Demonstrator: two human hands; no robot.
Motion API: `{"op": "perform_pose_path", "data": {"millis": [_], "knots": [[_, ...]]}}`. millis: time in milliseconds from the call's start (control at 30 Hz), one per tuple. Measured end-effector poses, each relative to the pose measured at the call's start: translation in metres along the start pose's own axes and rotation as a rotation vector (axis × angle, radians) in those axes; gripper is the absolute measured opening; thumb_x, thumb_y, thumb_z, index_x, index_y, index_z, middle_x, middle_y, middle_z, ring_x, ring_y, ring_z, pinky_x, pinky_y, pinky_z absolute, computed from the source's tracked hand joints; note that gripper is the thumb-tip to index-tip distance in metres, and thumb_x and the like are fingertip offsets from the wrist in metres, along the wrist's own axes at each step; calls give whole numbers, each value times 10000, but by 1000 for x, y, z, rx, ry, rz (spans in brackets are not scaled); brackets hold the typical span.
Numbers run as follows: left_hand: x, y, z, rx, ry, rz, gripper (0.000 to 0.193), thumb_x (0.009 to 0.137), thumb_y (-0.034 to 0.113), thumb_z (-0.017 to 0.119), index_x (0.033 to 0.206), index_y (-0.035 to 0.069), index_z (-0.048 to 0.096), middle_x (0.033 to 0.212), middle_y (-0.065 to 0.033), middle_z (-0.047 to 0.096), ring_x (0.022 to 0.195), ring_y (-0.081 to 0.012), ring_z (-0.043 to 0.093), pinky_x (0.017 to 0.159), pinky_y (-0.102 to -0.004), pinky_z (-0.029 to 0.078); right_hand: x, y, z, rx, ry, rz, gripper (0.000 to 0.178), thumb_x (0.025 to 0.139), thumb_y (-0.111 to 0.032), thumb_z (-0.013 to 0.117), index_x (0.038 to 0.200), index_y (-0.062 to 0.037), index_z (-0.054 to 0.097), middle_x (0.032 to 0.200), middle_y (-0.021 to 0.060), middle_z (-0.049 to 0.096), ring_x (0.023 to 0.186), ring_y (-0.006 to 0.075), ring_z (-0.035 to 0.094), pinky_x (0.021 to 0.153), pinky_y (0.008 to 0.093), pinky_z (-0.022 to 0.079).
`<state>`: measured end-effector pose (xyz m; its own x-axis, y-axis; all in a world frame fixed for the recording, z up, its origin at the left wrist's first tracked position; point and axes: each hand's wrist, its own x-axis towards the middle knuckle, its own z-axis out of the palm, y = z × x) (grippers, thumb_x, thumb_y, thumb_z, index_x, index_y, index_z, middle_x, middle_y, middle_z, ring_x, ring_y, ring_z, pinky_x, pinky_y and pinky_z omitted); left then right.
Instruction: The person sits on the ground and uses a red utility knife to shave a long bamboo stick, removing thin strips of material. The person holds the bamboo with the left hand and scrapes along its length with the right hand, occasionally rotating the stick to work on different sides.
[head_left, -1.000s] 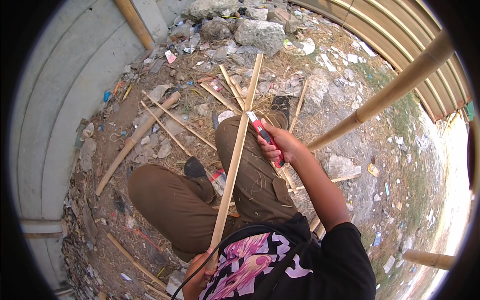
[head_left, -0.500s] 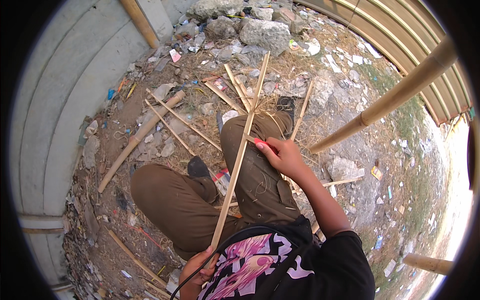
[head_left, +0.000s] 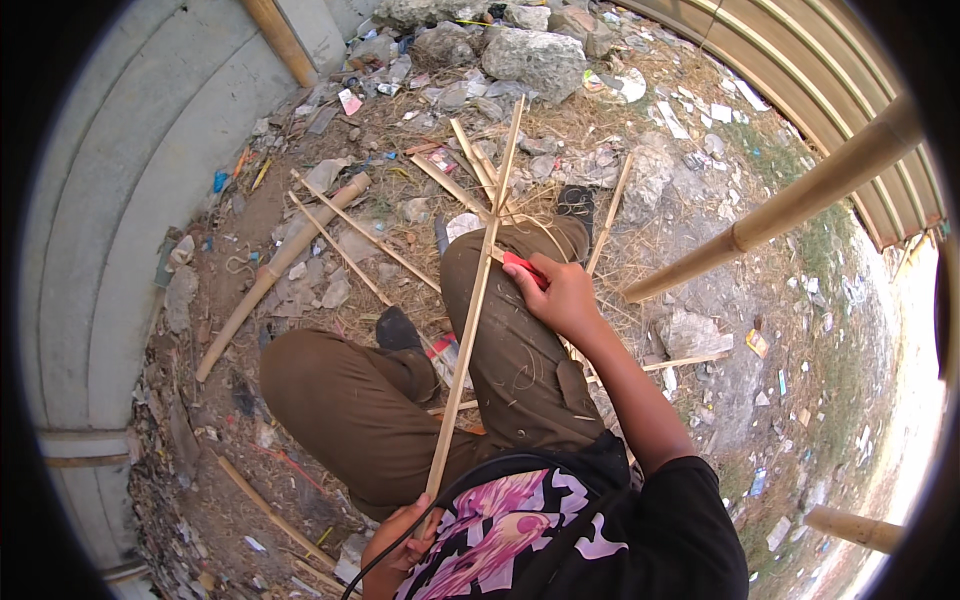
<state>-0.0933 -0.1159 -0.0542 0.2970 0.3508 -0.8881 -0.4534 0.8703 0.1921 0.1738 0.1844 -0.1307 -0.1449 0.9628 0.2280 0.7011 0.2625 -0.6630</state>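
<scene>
A long, pale bamboo strip (head_left: 463, 360) slants from my lap across my raised right thigh, its far end above the ground. My left hand (head_left: 402, 535) is closed around the strip's near end, close to my shirt. In my right hand (head_left: 560, 297) is a knife (head_left: 524, 268) with a red handle, gripped in closed fingers above the thigh. Its short blade meets the strip near my right knee; the fist hides part of the handle. Thin curled shavings (head_left: 524, 375) cling to my brown trousers (head_left: 330, 410).
More split bamboo strips (head_left: 372, 240) lie around my feet. A round bamboo pole (head_left: 285, 270) rests at the left by a grey wall (head_left: 120, 220). Another pole (head_left: 770, 215) slants in from the right. Rocks (head_left: 535, 62) and scattered litter cover the far ground.
My right hand and the knife have slid a little farther up the strip, away from me. The strip's far end has swung slightly left. My left hand keeps its hold.
</scene>
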Motion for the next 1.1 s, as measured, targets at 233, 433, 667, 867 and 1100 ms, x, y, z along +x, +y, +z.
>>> {"op": "perform_pose_path", "data": {"millis": [233,433,667,867,1100], "knots": [[-5,6,13,78,38,53,511,1053,486,438,781,60,516,485,65,360,369,-10,292,355,-176,210,40,0,17,111,66,66,556,965,-558,558,775,-52,685,532,113,568,466,280,565,477,390,431],[6,-2,-16,-38,-179,-40,515,1075,486,359,834,53,502,489,50,349,373,-13,286,347,-178,219,40,4,-17,994,-640,675,684,1002,-658,402,632,-91,499,532,-41,391,423,68,314,392,264,237],[7,-1,-18,-15,-216,-35,522,1080,485,335,834,50,488,489,48,337,372,-30,270,348,-193,223,-3,-19,-34,-56,-159,-80,509,944,-530,595,789,-53,679,616,175,624,577,372,633,543,461,488],[8,-2,-19,25,-224,-10,533,1077,498,335,829,52,489,487,43,344,371,-31,256,354,-198,219,-13,-16,-35,-161,-78,-169,456,924,-505,634,778,-76,677,584,132,618,543,345,638,511,443,491],[0,-1,-4,123,16,4,510,1070,448,419,765,55,531,473,54,358,365,-27,294,342,-204,216,16,22,-11,-203,138,247,468,950,-472,622,812,-32,696,590,151,610,537,314,618,522,401,476]]}}
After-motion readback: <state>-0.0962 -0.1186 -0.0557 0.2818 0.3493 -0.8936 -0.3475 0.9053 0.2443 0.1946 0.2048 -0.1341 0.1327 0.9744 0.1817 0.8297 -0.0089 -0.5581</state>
